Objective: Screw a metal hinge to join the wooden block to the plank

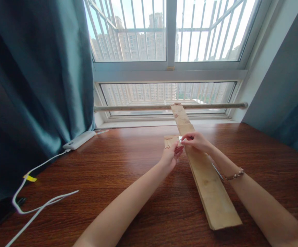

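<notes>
My left hand [169, 157] grips the lower edge of a short wooden piece [169, 140], thumb on its face. That piece sticks out to the left of a long wooden board [212, 185]. My right hand [197, 141] pinches a small silver metal plate with holes [180, 139] where the short piece meets the long board; whether it is fastened there I cannot tell. The long board runs from the near right toward the window. Beside its right edge, partly under my right forearm, lies a thin metal rod [217, 171]; its ends are hard to make out.
A brown wood-grain tabletop [107, 206] fills the foreground. At the left lies a white power strip [80, 140] with a white cable [42, 207] and a yellow tag [31, 178]. A horizontal rail [138, 107] crosses before the window at the board's far end. A dark curtain [40, 68] hangs left.
</notes>
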A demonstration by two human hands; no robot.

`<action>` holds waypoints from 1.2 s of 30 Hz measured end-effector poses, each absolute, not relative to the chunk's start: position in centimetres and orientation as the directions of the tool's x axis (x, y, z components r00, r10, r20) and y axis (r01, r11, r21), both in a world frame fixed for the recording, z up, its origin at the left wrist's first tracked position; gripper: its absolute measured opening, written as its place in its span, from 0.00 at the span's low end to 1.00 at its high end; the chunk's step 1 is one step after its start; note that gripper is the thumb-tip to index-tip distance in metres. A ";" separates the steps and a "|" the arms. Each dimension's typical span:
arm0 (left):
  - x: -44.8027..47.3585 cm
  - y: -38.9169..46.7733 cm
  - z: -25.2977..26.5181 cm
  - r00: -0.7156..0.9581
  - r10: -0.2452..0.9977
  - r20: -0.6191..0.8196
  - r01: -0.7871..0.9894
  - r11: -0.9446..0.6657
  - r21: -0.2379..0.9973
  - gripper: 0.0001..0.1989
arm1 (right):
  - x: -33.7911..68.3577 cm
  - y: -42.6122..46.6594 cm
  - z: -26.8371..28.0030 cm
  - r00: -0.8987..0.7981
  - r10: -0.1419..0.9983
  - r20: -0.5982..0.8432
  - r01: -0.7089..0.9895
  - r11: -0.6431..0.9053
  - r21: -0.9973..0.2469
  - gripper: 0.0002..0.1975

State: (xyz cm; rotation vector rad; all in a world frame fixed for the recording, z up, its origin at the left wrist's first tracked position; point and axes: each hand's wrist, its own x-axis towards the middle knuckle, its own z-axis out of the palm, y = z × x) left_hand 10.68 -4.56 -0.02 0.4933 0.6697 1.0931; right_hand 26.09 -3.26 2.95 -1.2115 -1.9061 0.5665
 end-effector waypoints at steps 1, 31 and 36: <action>10.7 -4.6 0.1 0.285 0.927 -0.242 -0.648 0.373 0.664 0.02 | 26.0 -3.3 3.0 -0.224 0.890 0.397 0.534 0.453 -0.714 0.14; -7.0 -9.6 -1.6 0.090 0.900 -0.427 -0.480 0.415 0.773 0.10 | 4.9 -5.1 0.5 -0.159 0.985 0.071 0.555 0.149 -0.818 0.06; -10.9 -6.9 -1.6 0.056 0.862 -0.503 -0.365 0.487 0.793 0.19 | -0.7 -1.6 -1.3 -0.142 0.989 -0.039 0.582 0.052 -0.811 0.10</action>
